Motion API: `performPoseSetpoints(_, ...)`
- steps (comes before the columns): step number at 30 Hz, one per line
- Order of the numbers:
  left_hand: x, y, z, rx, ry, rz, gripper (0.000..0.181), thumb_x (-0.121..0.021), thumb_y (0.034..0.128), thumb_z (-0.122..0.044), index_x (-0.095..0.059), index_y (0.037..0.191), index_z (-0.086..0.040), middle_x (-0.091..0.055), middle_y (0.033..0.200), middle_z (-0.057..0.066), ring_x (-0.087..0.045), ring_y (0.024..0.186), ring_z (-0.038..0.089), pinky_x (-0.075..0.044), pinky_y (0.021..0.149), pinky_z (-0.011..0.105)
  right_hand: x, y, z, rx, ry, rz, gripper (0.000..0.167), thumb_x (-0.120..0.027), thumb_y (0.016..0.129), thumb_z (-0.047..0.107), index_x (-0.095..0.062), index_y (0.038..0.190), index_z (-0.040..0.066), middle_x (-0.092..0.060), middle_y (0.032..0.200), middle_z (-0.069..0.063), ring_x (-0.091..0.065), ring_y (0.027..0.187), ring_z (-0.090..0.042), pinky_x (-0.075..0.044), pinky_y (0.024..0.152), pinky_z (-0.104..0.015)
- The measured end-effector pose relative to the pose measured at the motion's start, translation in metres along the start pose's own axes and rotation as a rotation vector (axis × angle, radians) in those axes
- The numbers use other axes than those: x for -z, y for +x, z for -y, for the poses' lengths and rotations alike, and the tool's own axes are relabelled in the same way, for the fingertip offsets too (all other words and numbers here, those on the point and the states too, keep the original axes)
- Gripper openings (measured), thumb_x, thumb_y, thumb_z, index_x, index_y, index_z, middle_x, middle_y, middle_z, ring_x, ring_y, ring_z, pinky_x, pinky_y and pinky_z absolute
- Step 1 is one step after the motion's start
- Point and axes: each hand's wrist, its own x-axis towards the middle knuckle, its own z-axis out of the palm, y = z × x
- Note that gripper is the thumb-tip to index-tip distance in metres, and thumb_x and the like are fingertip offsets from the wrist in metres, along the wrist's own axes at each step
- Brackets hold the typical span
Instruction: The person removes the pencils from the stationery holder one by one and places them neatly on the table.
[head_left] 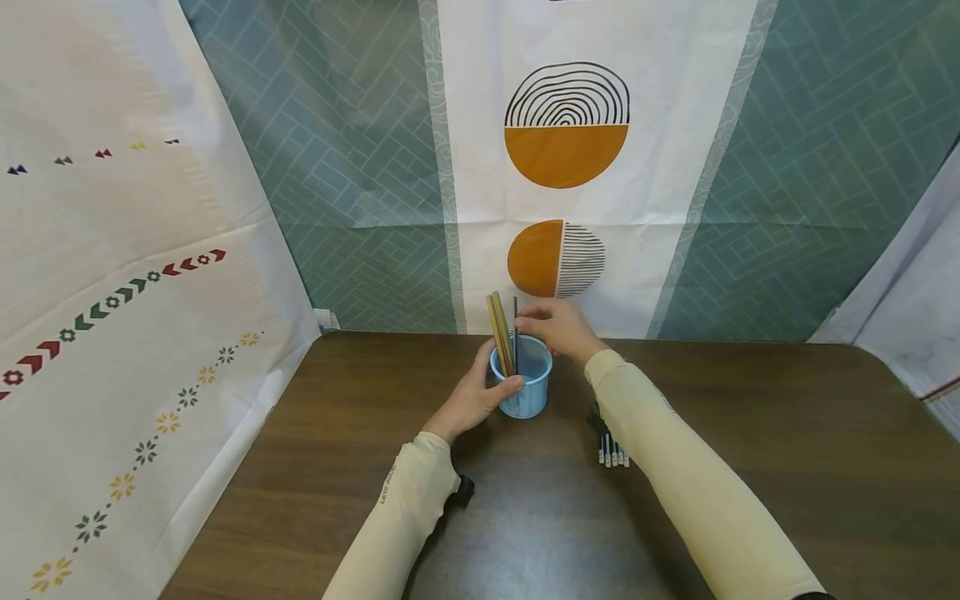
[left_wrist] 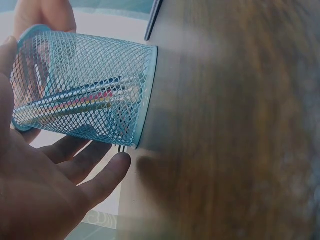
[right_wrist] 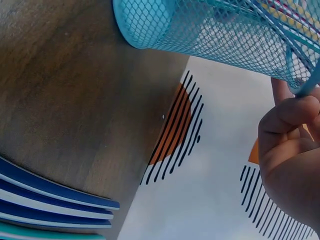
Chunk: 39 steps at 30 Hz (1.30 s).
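Observation:
A light blue mesh pencil cup [head_left: 534, 392] stands on the table near its far edge. My left hand [head_left: 471, 403] holds it from the left, thumb across the front near the rim. Yellow striped pencils [head_left: 498, 329] lean leftward inside the cup. A dark pencil [head_left: 515, 308] stands beside them, pinched near its top by my right hand [head_left: 558, 325]. The left wrist view shows the pencils' lower parts through the mesh [left_wrist: 90, 55]. In the right wrist view, the right fingertips are partly hidden behind the cup's rim.
Several blue pencils with pale stripes [right_wrist: 55, 189] lie on the brown table [head_left: 337, 483], partly under my right forearm in the head view. A patterned cloth [head_left: 480, 275] hangs behind the far edge; another white cloth [head_left: 187, 350] hangs at the left.

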Motion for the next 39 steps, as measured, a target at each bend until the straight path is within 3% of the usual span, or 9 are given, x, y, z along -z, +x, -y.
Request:
performPoseSetpoints(4,0.000,0.001,0.001,-0.005,-0.002,0.002,0.086,-0.067,0.0911,-0.059,-0.020,0.158,-0.034,-0.038,0.155,0.007,-0.037,0.140,0.029,-0.027,0.113,0.057,-0.002,0.002,-0.001,0.021,-0.030,0.004,0.028,-0.071,0.097,0.029,-0.073,0.117,0.009,-0.067,0.116,-0.008,-0.057,0.100,-0.027,-0.053,0.080,-0.041)
performPoseSetpoints(8,0.000,0.001,0.002,-0.005,-0.001,0.002,0.086,-0.067,0.0907,-0.060,-0.020,0.158,-0.033,-0.037,0.155,0.008,-0.037,0.140,0.030,-0.028,0.113,0.058,-0.004,0.003,-0.002,0.068,-0.050,0.006,0.016,-0.071,0.097,0.022,-0.074,0.102,0.007,-0.067,0.105,-0.008,-0.057,0.103,-0.028,-0.049,0.093,-0.045)
performPoseSetpoints(15,0.000,-0.001,0.001,0.014,0.009,-0.006,0.086,-0.067,0.0904,-0.060,-0.020,0.157,-0.035,-0.038,0.155,0.008,-0.038,0.139,0.030,-0.029,0.113,0.056,-0.003,0.001,-0.004,0.113,-0.044,-0.002,0.009,-0.069,0.096,0.012,-0.071,0.090,0.006,-0.065,0.092,-0.007,-0.055,0.090,-0.026,-0.050,0.083,-0.040)
performPoseSetpoints(19,0.000,-0.001,0.001,0.013,0.010,-0.005,0.085,-0.067,0.0907,-0.060,-0.021,0.157,-0.034,-0.040,0.154,0.007,-0.038,0.139,0.029,-0.029,0.112,0.055,0.001,-0.001,-0.006,0.093,-0.005,0.011,0.010,-0.066,0.098,0.013,-0.070,0.092,0.006,-0.061,0.087,-0.007,-0.054,0.072,-0.022,-0.049,0.064,-0.034)
performPoseSetpoints(23,0.000,0.000,0.000,0.005,0.006,-0.006,0.084,-0.068,0.0907,-0.059,-0.022,0.157,-0.034,-0.041,0.152,0.007,-0.039,0.139,0.027,-0.030,0.112,0.054,0.006,-0.004,-0.007,0.082,0.078,0.026,0.010,-0.064,0.098,0.012,-0.067,0.093,0.004,-0.054,0.074,-0.007,-0.047,0.052,-0.020,-0.046,0.051,-0.036)
performPoseSetpoints(27,0.000,0.000,0.000,0.004,0.005,-0.013,0.083,-0.068,0.0914,-0.057,-0.022,0.157,-0.034,-0.040,0.153,0.007,-0.037,0.140,0.028,-0.029,0.112,0.055,0.011,-0.006,-0.009,0.074,0.146,0.026,0.011,-0.062,0.100,0.012,-0.066,0.097,0.002,-0.050,0.063,-0.006,-0.048,0.051,-0.019,-0.050,0.054,-0.042)
performPoseSetpoints(30,-0.001,0.001,0.001,0.008,0.002,0.002,0.083,-0.067,0.0928,-0.056,-0.021,0.158,-0.034,-0.038,0.155,0.007,-0.035,0.142,0.029,-0.028,0.113,0.056,0.013,-0.008,-0.009,0.064,0.177,0.024,0.014,-0.061,0.101,0.013,-0.066,0.102,-0.001,-0.050,0.062,-0.010,-0.051,0.053,-0.027,-0.052,0.060,-0.047)
performPoseSetpoints(35,-0.002,0.000,0.002,0.005,-0.006,0.019,0.080,-0.066,0.0947,-0.052,-0.020,0.157,-0.035,-0.038,0.154,0.007,-0.035,0.141,0.030,-0.028,0.112,0.058,0.016,-0.011,-0.006,0.058,0.196,0.017,0.021,-0.060,0.102,0.014,-0.066,0.112,-0.003,-0.054,0.072,-0.017,-0.054,0.058,-0.038,-0.053,0.066,-0.046)
performPoseSetpoints(39,0.000,0.000,0.001,-0.003,0.002,-0.002,0.079,-0.068,0.0941,-0.052,-0.023,0.157,-0.034,-0.042,0.152,0.007,-0.038,0.139,0.029,-0.030,0.111,0.056,0.019,-0.012,-0.002,0.063,0.216,0.010,0.023,-0.060,0.102,0.018,-0.066,0.113,-0.001,-0.055,0.076,-0.019,-0.054,0.059,-0.036,-0.053,0.070,-0.053)
